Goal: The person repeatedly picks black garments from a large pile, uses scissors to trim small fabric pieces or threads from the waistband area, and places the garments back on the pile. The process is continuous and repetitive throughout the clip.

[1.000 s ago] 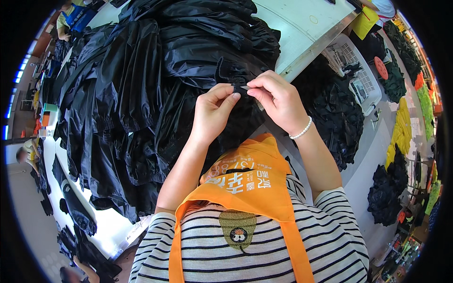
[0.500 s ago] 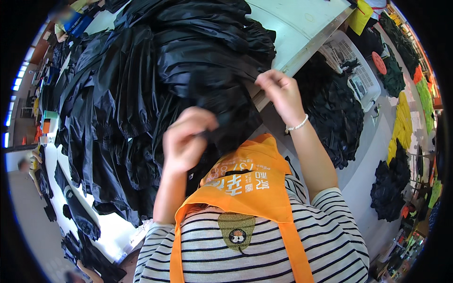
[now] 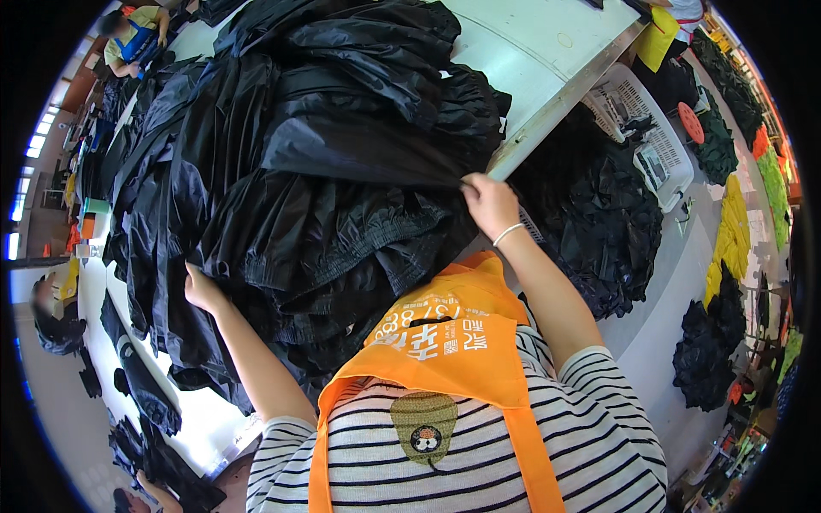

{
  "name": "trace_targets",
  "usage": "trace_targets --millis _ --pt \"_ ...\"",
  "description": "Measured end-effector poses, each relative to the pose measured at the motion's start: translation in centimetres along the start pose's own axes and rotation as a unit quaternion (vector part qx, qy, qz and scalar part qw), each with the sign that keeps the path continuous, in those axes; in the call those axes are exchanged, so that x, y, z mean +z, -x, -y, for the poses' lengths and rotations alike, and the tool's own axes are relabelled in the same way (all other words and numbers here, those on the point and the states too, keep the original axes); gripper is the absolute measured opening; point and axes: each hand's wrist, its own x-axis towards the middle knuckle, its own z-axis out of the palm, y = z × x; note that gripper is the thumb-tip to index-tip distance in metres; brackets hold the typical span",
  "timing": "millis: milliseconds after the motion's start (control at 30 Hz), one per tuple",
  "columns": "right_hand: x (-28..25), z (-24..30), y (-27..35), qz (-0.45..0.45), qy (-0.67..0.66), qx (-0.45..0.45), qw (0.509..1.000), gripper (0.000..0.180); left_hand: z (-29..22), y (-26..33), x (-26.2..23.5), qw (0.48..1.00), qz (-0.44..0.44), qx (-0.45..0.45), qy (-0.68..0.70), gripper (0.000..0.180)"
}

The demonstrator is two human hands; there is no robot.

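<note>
A large heap of black, slightly shiny garments [image 3: 231,128] covers the worktable before me. My right hand [image 3: 492,205] is closed on the edge of a black garment [image 3: 368,158], pulling its cloth into a taut fold toward the right. Low on the left side of the heap, my left hand [image 3: 205,289] is closed at the edge of black cloth, its fingertips partly hidden. Between my hands lies a gathered elastic band [image 3: 368,244]; which garment it belongs to I cannot tell.
The pale tabletop [image 3: 522,60] shows beyond the heap. At right are a black cloth pile [image 3: 603,227], a white plastic basket [image 3: 671,162] and yellow cloth [image 3: 729,227] on the floor. A person in a blue apron [image 3: 137,41] works at far left; another person [image 3: 58,316] is below.
My left hand has swung left and outward from the middle. My right hand has come slightly nearer, and the black cloth, blurred before, now lies spread between them.
</note>
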Motion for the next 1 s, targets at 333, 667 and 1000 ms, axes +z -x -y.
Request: trace_targets --millis 333,667,1000 --pt "-9.9 3.7 -4.0 -0.237 -0.159 -0.084 0.955 0.017 -20.7 8.5 -0.6 0.889 -0.092 0.41 -0.183 0.047" --pt "-15.2 8.3 0.6 0.057 -0.44 -0.088 0.892 0.015 -28.1 29.4 10.1 0.685 0.436 0.584 0.029 0.039" --pt "-7.6 2.7 4.7 0.156 -0.554 0.228 0.785 0.055 -18.6 29.5 9.2 0.766 0.47 0.405 0.166 0.025"
